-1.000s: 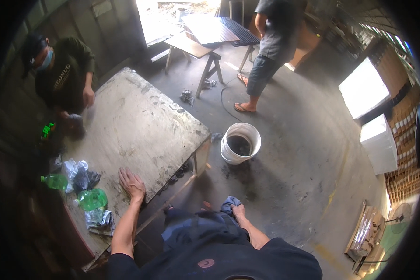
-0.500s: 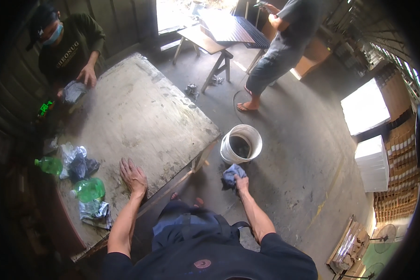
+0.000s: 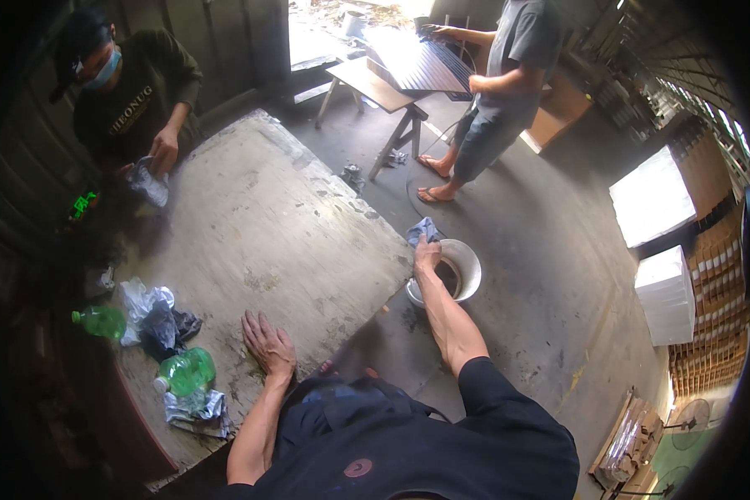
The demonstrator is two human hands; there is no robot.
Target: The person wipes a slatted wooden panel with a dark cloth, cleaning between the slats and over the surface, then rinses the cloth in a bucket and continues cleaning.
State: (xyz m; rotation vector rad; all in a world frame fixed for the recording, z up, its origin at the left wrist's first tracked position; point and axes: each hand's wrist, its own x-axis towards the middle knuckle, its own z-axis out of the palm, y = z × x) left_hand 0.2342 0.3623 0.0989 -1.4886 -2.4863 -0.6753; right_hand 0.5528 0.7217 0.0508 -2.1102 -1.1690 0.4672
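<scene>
My left hand (image 3: 269, 343) lies flat on the near edge of a worn, stained tabletop (image 3: 267, 225), fingers spread. Reaching forward, my right hand (image 3: 427, 252) grips a crumpled blue-grey rag (image 3: 423, 231) beside the table's right corner. Just below and right of that hand is a white bucket (image 3: 469, 271) on the floor, dark inside and partly hidden by my forearm. Left of my left hand lie two green plastic bottles, one nearer (image 3: 188, 372) and one farther (image 3: 100, 322). Crumpled rags, a dark one (image 3: 162, 327) and a pale one (image 3: 202, 412), lie around them.
Across the table at left, a masked person (image 3: 133, 92) handles a grey cloth (image 3: 150, 182). Another person (image 3: 508, 92) stands at a trestle stand (image 3: 383, 87) bearing a ribbed dark panel. White blocks (image 3: 663, 296) and stacked boards (image 3: 710, 292) line the right side.
My right hand has carried the rag forward from the bucket's near side to its far left. My view has shifted. The standing person now reaches over the panel.
</scene>
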